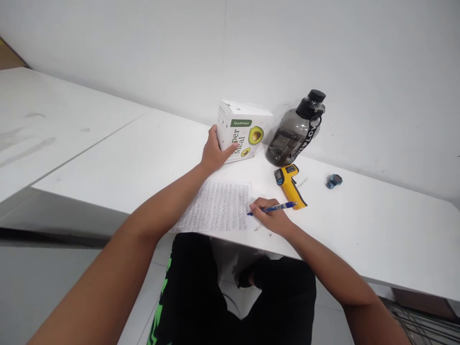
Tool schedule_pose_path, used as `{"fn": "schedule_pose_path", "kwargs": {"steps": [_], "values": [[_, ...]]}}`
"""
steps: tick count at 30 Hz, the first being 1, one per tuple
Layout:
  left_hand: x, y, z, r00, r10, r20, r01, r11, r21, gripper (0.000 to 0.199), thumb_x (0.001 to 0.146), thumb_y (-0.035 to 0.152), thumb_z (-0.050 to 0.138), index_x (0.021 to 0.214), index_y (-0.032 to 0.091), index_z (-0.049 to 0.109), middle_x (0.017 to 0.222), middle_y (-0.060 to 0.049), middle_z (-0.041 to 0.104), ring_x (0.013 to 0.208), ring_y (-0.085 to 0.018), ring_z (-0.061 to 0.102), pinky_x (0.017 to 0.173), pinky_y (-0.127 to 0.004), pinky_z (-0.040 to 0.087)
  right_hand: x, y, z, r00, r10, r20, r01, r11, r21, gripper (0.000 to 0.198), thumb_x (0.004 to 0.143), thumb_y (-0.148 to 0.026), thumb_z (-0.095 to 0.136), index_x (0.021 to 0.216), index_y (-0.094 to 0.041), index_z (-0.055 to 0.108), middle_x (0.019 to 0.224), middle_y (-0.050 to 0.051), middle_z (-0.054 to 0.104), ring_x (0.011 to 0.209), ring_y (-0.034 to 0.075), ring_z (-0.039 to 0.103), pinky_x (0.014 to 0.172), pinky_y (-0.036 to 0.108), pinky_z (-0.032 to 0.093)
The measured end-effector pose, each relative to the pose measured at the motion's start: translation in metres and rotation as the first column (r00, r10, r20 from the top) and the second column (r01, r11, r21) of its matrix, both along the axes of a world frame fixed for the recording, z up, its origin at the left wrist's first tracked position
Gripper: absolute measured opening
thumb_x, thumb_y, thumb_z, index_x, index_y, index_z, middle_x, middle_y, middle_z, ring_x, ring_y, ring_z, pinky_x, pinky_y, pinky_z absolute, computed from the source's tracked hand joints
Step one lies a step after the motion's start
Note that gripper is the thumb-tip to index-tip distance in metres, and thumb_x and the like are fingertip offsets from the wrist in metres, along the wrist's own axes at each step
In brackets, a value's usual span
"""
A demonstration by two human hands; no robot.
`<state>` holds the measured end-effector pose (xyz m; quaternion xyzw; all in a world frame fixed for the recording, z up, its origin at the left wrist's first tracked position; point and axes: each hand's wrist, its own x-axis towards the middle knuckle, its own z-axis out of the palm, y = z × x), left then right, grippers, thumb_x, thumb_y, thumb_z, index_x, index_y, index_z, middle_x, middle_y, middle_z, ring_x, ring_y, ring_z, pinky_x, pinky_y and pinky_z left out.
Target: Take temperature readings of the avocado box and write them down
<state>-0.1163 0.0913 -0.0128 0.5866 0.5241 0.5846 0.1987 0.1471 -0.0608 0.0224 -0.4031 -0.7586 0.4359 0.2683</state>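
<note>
My left hand (216, 152) grips the lower left corner of a white box (237, 136) printed with avocados and "NutriMotion", its thumb across the front face. The box stands slightly tilted near the wall. In my right hand (271, 216) is a blue pen (279, 207), pinched with its tip pointing left at the right edge of a paper sheet (219, 206). Dense rows of handwriting or print cover that sheet. My left forearm hides part of its left side. Just beyond my right hand lies a yellow infrared thermometer (290, 186), partly behind the pen's end.
A dark translucent water bottle (287, 136) with a black cap stands right of the box, against the wall. Farther right on the white table (377, 220) lies a small teal wristwatch or similar item (334, 180). My legs are under the table's front edge.
</note>
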Motion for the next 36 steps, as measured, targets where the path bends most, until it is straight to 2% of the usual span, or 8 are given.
{"fn": "schedule_pose_path", "kwargs": {"steps": [4, 10, 17, 29, 36], "values": [[0.0004, -0.0004, 0.0012, 1.000, 0.008, -0.010, -0.008, 1.000, -0.017, 0.105, 0.075, 0.066, 0.084, 0.159, 0.030, 0.032, 0.156, -0.016, 0.057, 0.142, -0.042, 0.059, 0.120, -0.064, 0.048, -0.0002, 0.0003, 0.0007, 1.000, 0.006, 0.002, -0.006, 1.000, -0.005, 0.042, 0.096, -0.051, 0.060, 0.065, -0.024, 0.052, 0.059, -0.002, 0.052, 0.057, 0.015, 0.052, 0.056, 0.028, 0.043], [0.0004, 0.0024, -0.0019, 1.000, 0.017, -0.021, -0.017, 1.000, 0.006, 0.102, 0.075, 0.069, 0.082, 0.157, 0.034, 0.033, 0.154, -0.014, 0.059, 0.139, -0.039, 0.061, 0.117, -0.059, 0.051, 0.0000, 0.0005, 0.0002, 1.000, 0.024, -0.015, -0.024, 1.000, 0.013, 0.043, 0.097, -0.052, 0.059, 0.066, -0.024, 0.051, 0.058, -0.002, 0.053, 0.055, 0.014, 0.051, 0.054, 0.027, 0.041], [-0.0013, 0.0054, -0.0064, 0.999, 0.026, -0.029, -0.025, 0.999, 0.033, 0.100, 0.077, 0.067, 0.082, 0.157, 0.035, 0.032, 0.155, -0.013, 0.059, 0.140, -0.039, 0.061, 0.117, -0.060, 0.052, 0.0018, 0.0006, -0.0015, 1.000, -0.011, -0.017, 0.012, 0.998, 0.058, 0.046, 0.097, -0.054, 0.057, 0.064, -0.025, 0.047, 0.058, -0.002, 0.051, 0.054, 0.014, 0.050, 0.054, 0.028, 0.041], [-0.0017, 0.0050, -0.0051, 0.999, 0.027, -0.038, -0.026, 0.999, 0.034, 0.101, 0.076, 0.069, 0.081, 0.157, 0.034, 0.032, 0.155, -0.014, 0.059, 0.139, -0.040, 0.062, 0.116, -0.063, 0.052, 0.0032, 0.0032, 0.0001, 1.000, 0.000, -0.003, 0.000, 1.000, -0.030, 0.048, 0.094, -0.058, 0.061, 0.062, -0.024, 0.049, 0.057, -0.003, 0.047, 0.055, 0.013, 0.044, 0.055, 0.028, 0.036], [-0.0002, 0.0027, -0.0013, 0.998, 0.028, -0.055, -0.028, 1.000, -0.004, 0.104, 0.077, 0.071, 0.080, 0.159, 0.033, 0.030, 0.157, -0.015, 0.056, 0.141, -0.040, 0.060, 0.118, -0.061, 0.050, 0.0019, 0.0080, 0.0049, 0.975, -0.187, -0.121, 0.162, 0.968, -0.194, 0.045, 0.092, -0.055, 0.065, 0.061, -0.024, 0.053, 0.053, -0.003, 0.052, 0.056, 0.014, 0.047, 0.059, 0.030, 0.038]]}}
